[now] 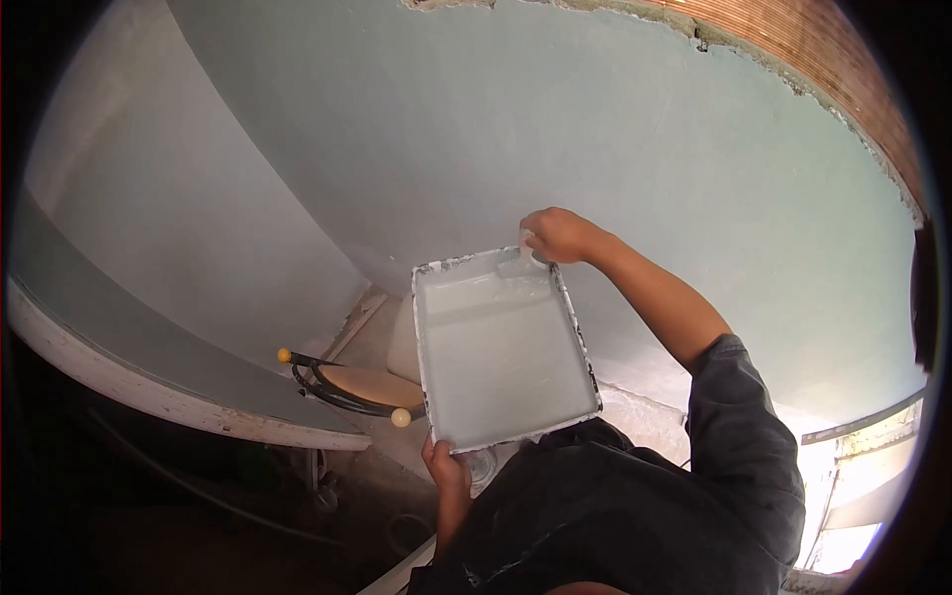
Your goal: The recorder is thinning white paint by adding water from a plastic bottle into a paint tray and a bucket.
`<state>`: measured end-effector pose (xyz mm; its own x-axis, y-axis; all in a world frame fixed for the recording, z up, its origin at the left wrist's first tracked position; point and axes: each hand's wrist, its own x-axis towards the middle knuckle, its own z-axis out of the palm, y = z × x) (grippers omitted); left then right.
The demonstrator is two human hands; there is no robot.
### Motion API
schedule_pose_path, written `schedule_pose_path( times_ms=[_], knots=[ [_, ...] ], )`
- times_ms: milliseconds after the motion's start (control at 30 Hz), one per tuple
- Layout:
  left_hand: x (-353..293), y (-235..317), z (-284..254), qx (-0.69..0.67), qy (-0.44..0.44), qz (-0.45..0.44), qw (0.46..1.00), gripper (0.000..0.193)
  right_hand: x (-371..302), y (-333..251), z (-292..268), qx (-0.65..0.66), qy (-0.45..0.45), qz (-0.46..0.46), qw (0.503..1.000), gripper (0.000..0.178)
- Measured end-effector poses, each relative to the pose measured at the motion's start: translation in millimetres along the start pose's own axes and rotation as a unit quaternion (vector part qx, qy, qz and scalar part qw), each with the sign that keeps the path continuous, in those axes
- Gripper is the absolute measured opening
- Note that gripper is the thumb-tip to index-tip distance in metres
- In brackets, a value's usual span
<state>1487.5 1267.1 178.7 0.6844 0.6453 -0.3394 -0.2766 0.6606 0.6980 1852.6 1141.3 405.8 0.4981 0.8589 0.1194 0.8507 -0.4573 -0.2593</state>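
A paint tray [420,342] with a white, paint-smeared rim is in front of my body, holding pale wet paint. My left hand [448,468] is closed around its near left corner. At the far right corner, my right hand [560,236] grips a paintbrush [520,264], its pale, paint-covered head down in the tray's far end. My fingers hide most of the brush's handle.
A pale green wall [595,129] rises ahead, with bare brick [773,45] above it. Left of the tray sits a chair-like thing [367,385] with black tubing and yellow end caps. A white-edged ledge [188,412] curves along the left.
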Motion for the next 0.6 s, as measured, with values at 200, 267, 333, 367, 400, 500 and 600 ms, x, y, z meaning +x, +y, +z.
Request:
schedule_pose_path(
  times_ms=[200, 267, 333, 367, 400, 500, 600],
  knots=[
    [3, 0, 3, -0.001, 0.008, 0.000, 1.000, 0.044, -2, 5, 16, 0.060, 0.025, 0.063, 0.996, 0.027],
    [6, -1, 0, 0.004, 0.000, 0.003, 1.000, 0.044, 2, 8, 25, 0.078, 0.040, 0.080, 0.993, 0.027],
    [11, -1, -7, 0.008, -0.006, 0.007, 1.000, 0.043, 9, 12, 32, 0.098, 0.048, 0.110, 0.988, 0.029],
    [13, -1, -13, 0.019, -0.016, -0.007, 1.000, 0.043, 10, 13, 34, 0.098, 0.047, 0.109, 0.988, 0.029],
    [15, -2, -18, 0.030, -0.026, -0.021, 0.999, 0.043, 12, 14, 36, 0.150, 0.048, 0.134, 0.978, 0.029],
    [15, -6, -14, 0.029, -0.015, -0.020, 0.999, 0.044, 17, 14, 33, 0.228, 0.056, 0.159, 0.959, 0.029],
    [16, -12, -20, 0.007, -0.018, -0.022, 1.000, 0.044, 22, 1, 19, 0.260, 0.085, 0.141, 0.951, 0.030]
  ],
)
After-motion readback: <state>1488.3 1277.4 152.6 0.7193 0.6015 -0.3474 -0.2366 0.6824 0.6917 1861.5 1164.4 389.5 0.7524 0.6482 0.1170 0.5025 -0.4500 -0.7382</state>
